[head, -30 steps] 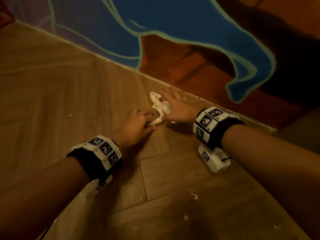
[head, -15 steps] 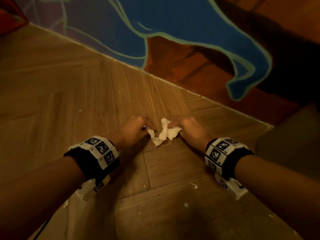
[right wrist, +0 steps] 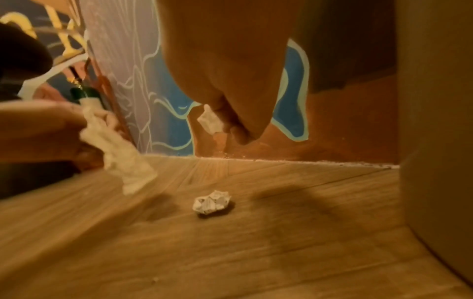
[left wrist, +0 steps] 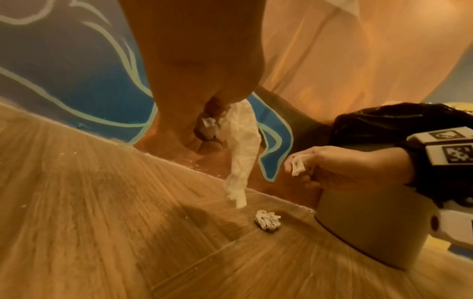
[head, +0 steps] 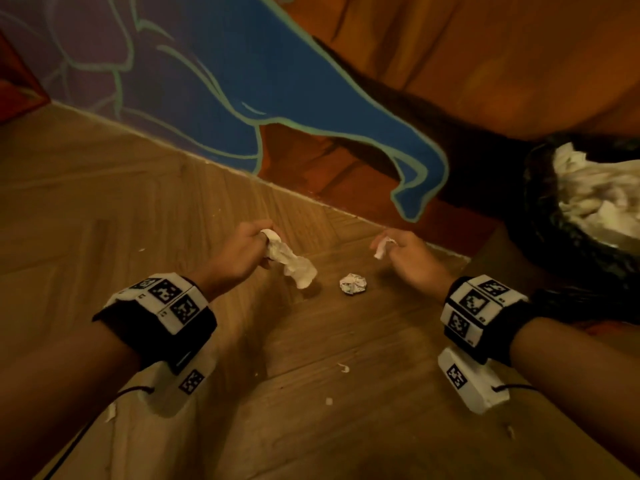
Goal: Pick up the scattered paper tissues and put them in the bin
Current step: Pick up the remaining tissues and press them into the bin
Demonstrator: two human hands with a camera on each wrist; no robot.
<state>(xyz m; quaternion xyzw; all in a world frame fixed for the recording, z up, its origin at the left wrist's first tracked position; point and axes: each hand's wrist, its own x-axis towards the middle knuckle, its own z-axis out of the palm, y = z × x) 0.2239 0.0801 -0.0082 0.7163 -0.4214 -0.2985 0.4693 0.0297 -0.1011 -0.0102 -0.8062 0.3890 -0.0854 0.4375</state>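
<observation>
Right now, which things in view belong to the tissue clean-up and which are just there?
Job:
- long tissue, held by left hand
- small tissue scrap, pinched by right hand
- crumpled tissue ball on the floor
- bin, tissues already inside

Just there:
- painted wall
- wooden floor
- tiny white flecks

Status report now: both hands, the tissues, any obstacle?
Left hand holds long tissue. Right hand pinches small scrap. Crumpled ball on floor. Bin right, unobstructed.

No readable text anywhere; the wrist bands (head: 162,303) carry only black-and-white square marker patterns
</observation>
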